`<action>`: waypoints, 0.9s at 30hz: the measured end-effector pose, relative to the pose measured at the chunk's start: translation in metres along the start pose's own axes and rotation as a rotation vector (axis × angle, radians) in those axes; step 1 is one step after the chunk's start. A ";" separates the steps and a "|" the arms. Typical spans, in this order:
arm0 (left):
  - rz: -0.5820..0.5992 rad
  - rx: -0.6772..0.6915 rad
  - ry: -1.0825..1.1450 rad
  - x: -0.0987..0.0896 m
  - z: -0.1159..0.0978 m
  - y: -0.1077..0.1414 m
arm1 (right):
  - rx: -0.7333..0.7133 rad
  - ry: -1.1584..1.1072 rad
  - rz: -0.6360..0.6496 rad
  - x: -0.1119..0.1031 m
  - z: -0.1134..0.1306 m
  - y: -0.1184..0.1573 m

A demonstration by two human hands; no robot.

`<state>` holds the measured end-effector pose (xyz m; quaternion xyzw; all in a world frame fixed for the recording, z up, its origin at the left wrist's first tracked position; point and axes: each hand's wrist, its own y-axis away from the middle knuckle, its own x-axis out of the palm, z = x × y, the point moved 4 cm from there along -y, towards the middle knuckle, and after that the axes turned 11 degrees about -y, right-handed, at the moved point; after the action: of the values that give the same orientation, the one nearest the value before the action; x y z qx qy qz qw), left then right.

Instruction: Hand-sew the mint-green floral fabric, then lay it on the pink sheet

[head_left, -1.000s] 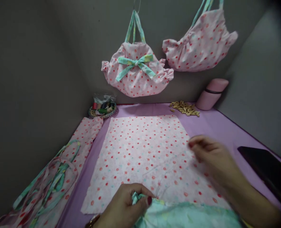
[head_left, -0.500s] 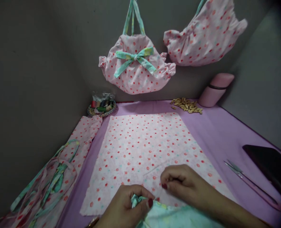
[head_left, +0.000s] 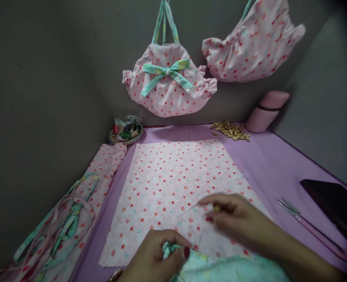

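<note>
The left hand was at the bottom centre of the frame, thumb and forefinger pinched on a gathered edge of the green cloth. That cloth lay along the bottom edge, right of centre, overlapping the near part of a spotted pink sheet. The right hand was above the green cloth, right of centre, its fingers partly curled. Owing to blur, it could not be told whether they gripped anything. A faint pale line, apparently thread, showed between the two hands.

The sheet lay flat on the purple counter in mid-frame. At the lower right were pink-handled scissors, their blades toward the upper left, beside a flat black object. Peanuts lay in a pile near a tilted pink bottle right of centre. A small basket of spools stood left of centre; below it, folded spotted cloth carried tangled ties. Two spotted bags hung at the top, the middle one bearing a green bow.
</note>
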<state>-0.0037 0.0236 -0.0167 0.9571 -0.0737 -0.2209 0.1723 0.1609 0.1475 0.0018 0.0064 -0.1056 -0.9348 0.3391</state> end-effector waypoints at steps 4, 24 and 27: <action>0.000 0.010 -0.021 -0.002 -0.004 -0.001 | 0.028 0.250 0.456 0.046 -0.005 0.011; -0.036 -0.019 0.029 -0.005 -0.003 -0.001 | 0.027 0.418 0.311 0.036 0.000 0.013; -0.048 -0.035 0.020 -0.007 0.000 -0.002 | 0.027 0.461 0.282 0.034 0.000 0.011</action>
<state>-0.0095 0.0272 -0.0144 0.9575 -0.0453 -0.2168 0.1846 0.1415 0.1176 0.0060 0.2088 -0.0378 -0.8506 0.4811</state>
